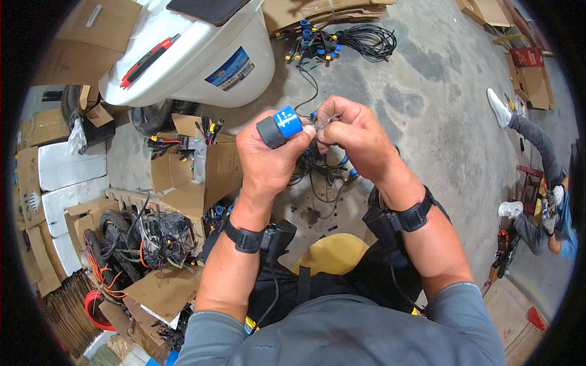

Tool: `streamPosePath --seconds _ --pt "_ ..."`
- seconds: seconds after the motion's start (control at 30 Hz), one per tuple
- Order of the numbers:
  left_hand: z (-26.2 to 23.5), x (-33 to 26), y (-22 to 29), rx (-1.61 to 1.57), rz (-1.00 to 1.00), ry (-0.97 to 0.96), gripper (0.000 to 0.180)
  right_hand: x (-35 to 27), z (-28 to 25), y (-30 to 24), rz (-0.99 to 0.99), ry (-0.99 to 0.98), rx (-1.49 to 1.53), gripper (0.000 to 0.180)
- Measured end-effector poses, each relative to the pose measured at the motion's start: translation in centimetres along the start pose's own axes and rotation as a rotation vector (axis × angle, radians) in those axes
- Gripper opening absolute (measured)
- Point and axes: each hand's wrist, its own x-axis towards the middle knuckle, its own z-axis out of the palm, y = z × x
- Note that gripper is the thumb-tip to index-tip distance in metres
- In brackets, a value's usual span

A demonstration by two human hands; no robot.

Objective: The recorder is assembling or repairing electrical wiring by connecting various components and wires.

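Note:
A cylindrical connector [282,126] with a black end and a bright blue collar sits in my left hand [265,160], its thumb and fingers closed around it. Right beside it, my right hand [361,137] pinches thin wires [328,119] between thumb and curled fingers. The two hands nearly meet at the thumb tips, where the finest detail is too small to make out. Behind and below them, a tangle of black cables [323,174] with blue connectors lies on the floor. A black cable [314,91] runs from near my hands toward the far side.
A white tub [256,73] stands far left, bearing a red-and-black tool [146,62] and a dark tablet [210,7]. More bundled cables [366,43] lie beyond. Cartons [220,177] and a wire-filled heap [162,235] crowd the left. At right, another person's leg [537,143] extends.

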Motion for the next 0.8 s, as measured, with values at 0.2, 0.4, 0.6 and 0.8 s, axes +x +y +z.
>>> streamPosePath --seconds 0.2,0.4,0.6,0.8 --pt "-0.4 0.4 0.0 0.071 0.037 -0.021 0.009 -0.2 -0.8 -0.2 0.041 -0.106 0.051 0.012" --pt "-0.8 0.7 -0.2 0.016 -0.057 -0.046 0.009 -0.2 -1.3 0.0 0.069 -0.141 0.127 0.012" --pt "-1.6 1.7 -1.0 -0.185 -0.116 0.026 0.006 -0.8 -1.8 -1.3 0.022 0.108 0.15 0.01" --pt "-0.8 1.6 -1.6 -0.278 -0.213 0.053 0.007 0.0 -1.1 -1.1 -0.017 0.129 -0.049 0.026"
